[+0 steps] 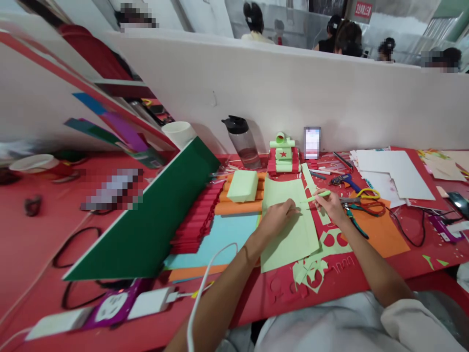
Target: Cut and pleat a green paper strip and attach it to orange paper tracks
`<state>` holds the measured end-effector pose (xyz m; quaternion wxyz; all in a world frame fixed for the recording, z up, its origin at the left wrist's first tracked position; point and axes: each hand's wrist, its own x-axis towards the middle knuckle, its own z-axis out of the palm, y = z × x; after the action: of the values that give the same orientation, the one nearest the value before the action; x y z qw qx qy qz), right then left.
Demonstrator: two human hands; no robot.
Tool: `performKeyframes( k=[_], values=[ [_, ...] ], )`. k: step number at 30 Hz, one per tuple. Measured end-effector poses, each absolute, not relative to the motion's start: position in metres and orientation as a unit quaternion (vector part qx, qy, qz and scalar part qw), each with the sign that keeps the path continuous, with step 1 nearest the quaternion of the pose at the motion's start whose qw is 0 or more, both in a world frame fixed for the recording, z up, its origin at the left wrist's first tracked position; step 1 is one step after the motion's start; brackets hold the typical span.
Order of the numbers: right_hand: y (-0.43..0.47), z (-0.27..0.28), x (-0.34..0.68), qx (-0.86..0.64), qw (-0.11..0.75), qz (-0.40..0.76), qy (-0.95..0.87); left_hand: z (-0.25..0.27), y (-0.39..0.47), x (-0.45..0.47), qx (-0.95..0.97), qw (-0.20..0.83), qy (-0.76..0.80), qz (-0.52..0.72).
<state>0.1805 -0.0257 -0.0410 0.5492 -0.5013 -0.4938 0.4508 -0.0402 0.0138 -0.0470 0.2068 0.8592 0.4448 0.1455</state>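
My right hand [331, 204] is closed around a light-green pen [319, 195], its tip pointing left over a pale green sheet of paper [291, 239]. On that sheet rests my left hand [280, 215], fingers bent and pressed together near the pen's tip. Whatever the left fingers hold is too small to make out. Just right of the sheet lie a narrow green strip [308, 177] and green paper with round holes cut out [335, 244]. Curled green scraps [311, 274] lie below. A small red and green paper model with a star [284, 155] stands behind the sheet.
Left of the sheet are a green block [242, 186], orange paper rolls [234, 208], red folded paper [198, 220] and a tilted green board [154, 225]. Scissors [353, 200], pliers [355, 222] and a phone [312, 143] are to the right. A bottle [242, 142] stands behind; a white cable [200, 293] crosses in front.
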Motion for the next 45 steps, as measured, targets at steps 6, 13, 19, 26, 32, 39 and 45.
performKeyframes(
  k=[6, 13, 19, 26, 32, 39, 45],
  values=[
    [-0.026, -0.044, 0.184, -0.483, 0.536, 0.446, -0.530, -0.042, 0.010, -0.037, 0.857, 0.237, 0.428, 0.165],
    [-0.030, -0.042, 0.184, -0.485, 0.496, 0.429, -0.578, -0.049, 0.013, -0.038, 0.865, 0.213, 0.423, 0.163],
    [-0.030, -0.038, 0.182, -0.486, 0.470, 0.411, -0.611, -0.052, 0.015, -0.037, 0.876, 0.191, 0.417, 0.150],
    [-0.032, -0.034, 0.191, -0.462, 0.452, 0.400, -0.649, -0.043, 0.009, -0.036, 0.884, 0.194, 0.386, 0.179],
    [-0.032, -0.033, 0.194, -0.464, 0.440, 0.410, -0.651, -0.040, 0.005, -0.034, 0.880, 0.206, 0.338, 0.265],
    [-0.031, -0.041, 0.186, -0.444, 0.429, 0.410, -0.671, -0.042, 0.000, -0.029, 0.880, 0.220, 0.300, 0.297],
    [-0.035, -0.045, 0.182, -0.448, 0.418, 0.429, -0.663, -0.054, 0.004, -0.022, 0.877, 0.188, 0.316, 0.310]
  ],
)
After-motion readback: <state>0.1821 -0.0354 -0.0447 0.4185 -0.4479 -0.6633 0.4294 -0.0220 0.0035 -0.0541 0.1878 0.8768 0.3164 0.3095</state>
